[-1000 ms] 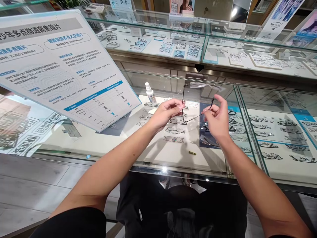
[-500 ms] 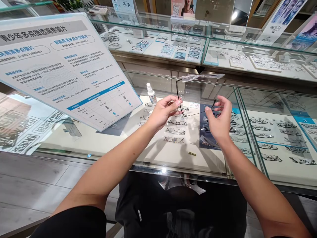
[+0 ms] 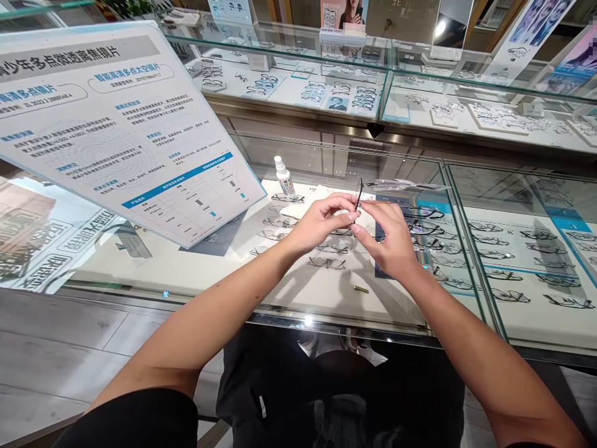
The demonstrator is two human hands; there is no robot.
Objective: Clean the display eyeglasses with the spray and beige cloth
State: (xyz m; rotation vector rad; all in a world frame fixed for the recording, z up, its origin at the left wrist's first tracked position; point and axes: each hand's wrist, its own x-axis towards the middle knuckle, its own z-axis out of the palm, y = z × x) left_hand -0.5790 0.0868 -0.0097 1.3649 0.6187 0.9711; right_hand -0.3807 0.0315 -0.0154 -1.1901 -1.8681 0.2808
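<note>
A pair of dark thin-rimmed eyeglasses [image 3: 359, 191] is held up over the glass counter, its front seen nearly edge-on. My left hand [image 3: 324, 221] pinches the lower part of the frame between thumb and fingers. From the other side my right hand [image 3: 389, 239] closes on the same frame, thumb and fingertips meeting it near the left fingers. A clear plastic sleeve [image 3: 401, 185] covers the temple that points right. The fingers hide the lower rim and the other temple.
A large printed board [image 3: 140, 137] leans at left. A white spray bottle [image 3: 284, 177] stands behind my left hand, and a small gold-green rod [image 3: 361, 289] lies near the front edge. Several eyeglasses [image 3: 494, 255] line the display case at right. Another glass case [image 3: 298, 115] stands behind.
My right hand has moved left from the temple to the frame front, beside my left hand. The eyeglasses and left hand have shifted right, and the frame has turned edge-on.
</note>
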